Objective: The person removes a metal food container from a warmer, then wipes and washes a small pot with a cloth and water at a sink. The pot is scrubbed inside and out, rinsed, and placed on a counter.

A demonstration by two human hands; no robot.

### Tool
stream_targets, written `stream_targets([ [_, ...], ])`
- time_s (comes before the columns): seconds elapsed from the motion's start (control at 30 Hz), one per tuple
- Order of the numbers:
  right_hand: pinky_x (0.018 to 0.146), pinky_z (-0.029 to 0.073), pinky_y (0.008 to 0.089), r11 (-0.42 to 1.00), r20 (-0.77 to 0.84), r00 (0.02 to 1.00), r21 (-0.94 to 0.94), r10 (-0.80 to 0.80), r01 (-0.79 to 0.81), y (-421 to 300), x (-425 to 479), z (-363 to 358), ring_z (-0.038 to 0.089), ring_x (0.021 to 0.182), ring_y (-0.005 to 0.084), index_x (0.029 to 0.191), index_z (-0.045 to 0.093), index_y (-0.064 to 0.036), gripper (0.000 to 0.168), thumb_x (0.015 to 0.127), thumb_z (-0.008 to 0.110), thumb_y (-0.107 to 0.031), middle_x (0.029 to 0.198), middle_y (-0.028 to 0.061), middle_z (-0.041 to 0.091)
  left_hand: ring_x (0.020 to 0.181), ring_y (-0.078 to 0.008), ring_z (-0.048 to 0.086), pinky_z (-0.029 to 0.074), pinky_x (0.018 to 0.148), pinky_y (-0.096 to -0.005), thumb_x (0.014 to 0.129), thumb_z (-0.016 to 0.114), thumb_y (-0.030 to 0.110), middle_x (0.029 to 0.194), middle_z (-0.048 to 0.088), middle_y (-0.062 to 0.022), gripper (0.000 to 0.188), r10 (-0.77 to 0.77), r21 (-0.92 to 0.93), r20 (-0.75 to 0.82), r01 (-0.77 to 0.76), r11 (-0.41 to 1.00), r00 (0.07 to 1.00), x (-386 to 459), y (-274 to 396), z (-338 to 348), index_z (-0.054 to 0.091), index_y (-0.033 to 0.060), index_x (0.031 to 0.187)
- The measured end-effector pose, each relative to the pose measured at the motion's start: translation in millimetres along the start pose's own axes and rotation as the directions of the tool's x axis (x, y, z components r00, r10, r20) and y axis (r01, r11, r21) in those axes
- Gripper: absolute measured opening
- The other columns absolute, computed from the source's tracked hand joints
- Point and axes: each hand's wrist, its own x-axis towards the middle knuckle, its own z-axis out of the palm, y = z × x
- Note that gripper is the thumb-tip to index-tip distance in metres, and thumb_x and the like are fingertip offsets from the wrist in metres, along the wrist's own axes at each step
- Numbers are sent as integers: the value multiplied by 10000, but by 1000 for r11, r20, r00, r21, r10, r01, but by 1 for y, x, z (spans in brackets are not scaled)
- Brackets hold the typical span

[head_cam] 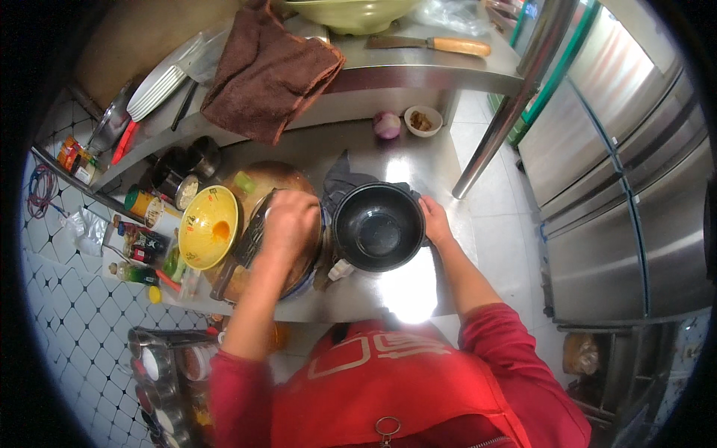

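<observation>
My left hand [288, 215] is blurred, fingers curled over a dark, shiny round thing, perhaps a lid, on the round wooden chopping board [302, 173]; whether it grips anything is unclear. Just left of it lies a cleaver [223, 281] with a dark handle, its blade partly hidden. A black pot [378, 227], its inside wet, stands on the steel counter [414, 291]. My right hand [436, 219] holds the pot's right side, by some dark cloth. Behind the pot lies a dark grey cloth [347, 176]. A yellow bowl [208, 227] with orange liquid rests at the board's left.
A brown towel [274, 73] hangs over the upper shelf, near a wooden-handled scraper [428, 45]. An onion [386, 125] and a small white bowl [423, 121] stand at the back. Bottles [140, 246] crowd the left. A steel post [501, 123] rises at the right.
</observation>
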Motion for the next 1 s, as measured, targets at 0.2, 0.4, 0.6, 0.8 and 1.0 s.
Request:
stream_targets([
  [0.2, 740, 453, 276, 1000, -5, 1000, 1, 7, -7, 5, 2, 1, 591, 769, 168, 1025, 602, -8, 265, 912, 488, -219, 830, 109, 650, 837, -329, 568, 458, 738, -385, 732, 667, 85, 868, 606, -138, 147, -65, -166, 113, 83, 983, 992, 33, 24, 30, 623, 30, 861],
  [0.4, 726, 457, 287, 998, -37, 999, -63, -25, 22, -5, -1, 3, 593, 749, 186, 1021, 599, -17, 256, 906, 498, -222, 813, 128, 641, 800, -348, 576, 449, 687, -424, 688, 715, 108, 808, 585, -153, 220, -256, -101, 311, 299, 949, 916, 53, 21, 58, 529, 27, 772],
  [0.6, 723, 463, 311, 993, -55, 996, -94, -76, 71, 1, 2, 1, 607, 743, 240, 1021, 596, -23, 256, 901, 506, -230, 820, 172, 633, 717, -316, 607, 461, 647, -387, 688, 722, 129, 724, 608, -157, 213, -290, -144, 366, 362, 921, 884, 62, 17, 58, 554, 19, 758],
  [0.8, 737, 466, 320, 992, -53, 997, -116, -53, 46, -4, 2, 0, 617, 763, 256, 1022, 602, -25, 260, 895, 516, -235, 835, 186, 635, 667, -257, 616, 469, 629, -349, 704, 715, 129, 697, 619, -135, 189, -291, -194, 415, 397, 897, 862, 64, 6, 61, 592, 7, 780],
  [1.0, 731, 468, 314, 997, -46, 999, -78, -19, 16, 4, 4, 4, 618, 753, 246, 1024, 613, -38, 259, 887, 524, -238, 818, 168, 643, 728, -147, 587, 474, 672, -290, 784, 686, 167, 803, 625, -69, 240, -363, -409, 340, 484, 774, 868, 38, 7, 48, 576, 5, 922],
])
